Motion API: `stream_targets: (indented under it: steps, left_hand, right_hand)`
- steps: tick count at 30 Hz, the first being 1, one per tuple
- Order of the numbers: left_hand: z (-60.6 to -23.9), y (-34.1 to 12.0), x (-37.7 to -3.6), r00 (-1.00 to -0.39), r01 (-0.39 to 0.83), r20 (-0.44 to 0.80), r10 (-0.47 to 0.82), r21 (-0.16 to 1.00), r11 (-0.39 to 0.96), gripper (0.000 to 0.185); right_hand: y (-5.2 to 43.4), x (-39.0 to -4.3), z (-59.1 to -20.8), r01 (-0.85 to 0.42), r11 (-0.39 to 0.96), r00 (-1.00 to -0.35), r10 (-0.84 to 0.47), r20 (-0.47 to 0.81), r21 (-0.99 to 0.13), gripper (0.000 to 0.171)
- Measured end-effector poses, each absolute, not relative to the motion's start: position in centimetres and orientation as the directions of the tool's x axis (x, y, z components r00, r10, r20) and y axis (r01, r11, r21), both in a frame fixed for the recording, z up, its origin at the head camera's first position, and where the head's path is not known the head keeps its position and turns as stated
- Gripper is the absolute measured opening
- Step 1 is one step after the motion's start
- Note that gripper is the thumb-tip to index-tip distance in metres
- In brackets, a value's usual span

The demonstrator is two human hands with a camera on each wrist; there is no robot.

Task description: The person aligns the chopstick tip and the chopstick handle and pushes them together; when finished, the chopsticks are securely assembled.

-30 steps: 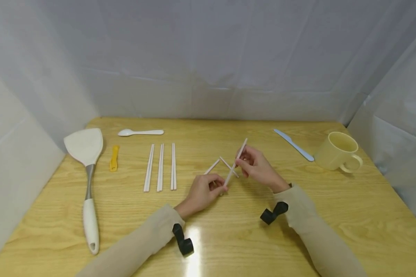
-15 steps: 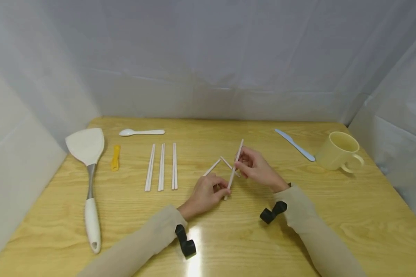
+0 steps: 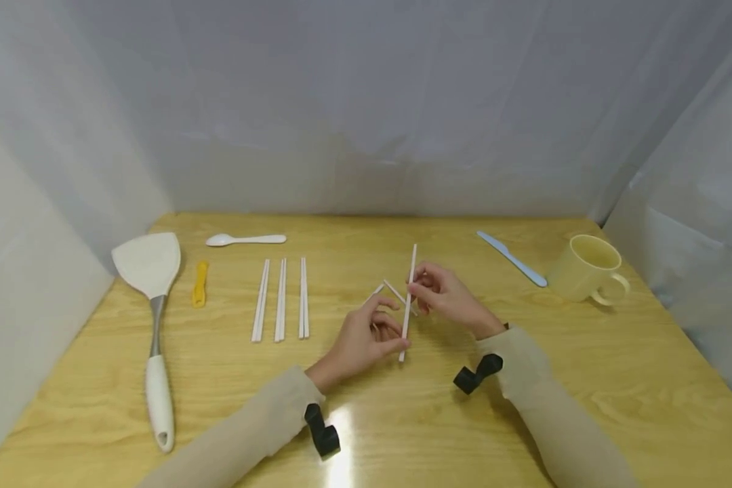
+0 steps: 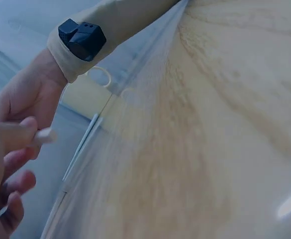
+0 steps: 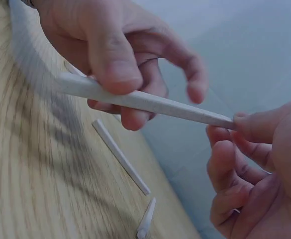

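Item: white chopstick (image 3: 408,298), centre frame, light, stiff, slick; my right hand (image 3: 448,298) pinches mid-shaft, my left hand (image 3: 366,339) pinches its near end.

Nine white chopsticks on the table (image 3: 158,420): six laid in three pairs (image 3: 280,298) left of the hands, two loose sticks (image 3: 395,293) between the hands, one held stick (image 3: 408,308). Also one spatula (image 3: 150,291), one spoon (image 3: 245,239), one yellow clip (image 3: 200,283), one knife (image 3: 511,257) and one mug (image 3: 582,268).
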State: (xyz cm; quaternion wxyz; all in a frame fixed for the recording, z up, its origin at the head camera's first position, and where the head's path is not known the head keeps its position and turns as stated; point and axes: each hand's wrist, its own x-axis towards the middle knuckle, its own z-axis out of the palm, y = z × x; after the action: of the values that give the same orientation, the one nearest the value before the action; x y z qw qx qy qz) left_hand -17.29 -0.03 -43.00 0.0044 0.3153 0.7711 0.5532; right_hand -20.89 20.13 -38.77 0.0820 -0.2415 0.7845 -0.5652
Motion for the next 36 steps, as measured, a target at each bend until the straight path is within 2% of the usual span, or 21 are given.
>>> stream_targets:
  steps: [4, 8, 15, 22, 29, 36]
  left_hand:
    - [-42.6, -0.5, -17.3, -0.734, 0.554, 0.376, 0.565, 0.813, 0.178, 0.062]
    - [-42.1, -1.3, -17.6, -0.722, 0.554, 0.336, 0.605, 0.805, 0.214, 0.065]
    - [-41.4, -2.9, -18.3, -0.772, 0.509, 0.248, 0.585, 0.792, 0.336, 0.066]
    - [-41.9, -5.2, -19.2, -0.806, 0.515, 0.195, 0.559, 0.697, 0.499, 0.064]
    - [-41.6, -7.2, -20.2, -0.856, 0.473, 0.173, 0.488, 0.646, 0.599, 0.067]
    - [-41.3, -8.4, -20.9, -0.892, 0.432, 0.152, 0.425, 0.566, 0.703, 0.066]
  right_hand:
    - [19.6, -20.8, -38.8, -0.275, 0.246, -0.848, -0.517, 0.114, -0.930, 0.006]
    - [19.0, -20.8, -38.6, -0.288, 0.250, -0.826, -0.553, 0.108, -0.925, 0.006]
    - [18.8, -21.5, -39.1, -0.282, 0.282, -0.834, -0.545, 0.089, -0.917, 0.016]
    - [19.7, -21.6, -40.3, -0.139, 0.280, -0.878, -0.479, -0.013, -0.950, 0.030]
    - [20.4, -22.3, -41.4, -0.095, 0.236, -0.889, -0.457, -0.025, -0.967, 0.029]
    - [20.4, -22.4, -41.6, -0.102, 0.273, -0.884, -0.465, -0.038, -0.957, 0.027]
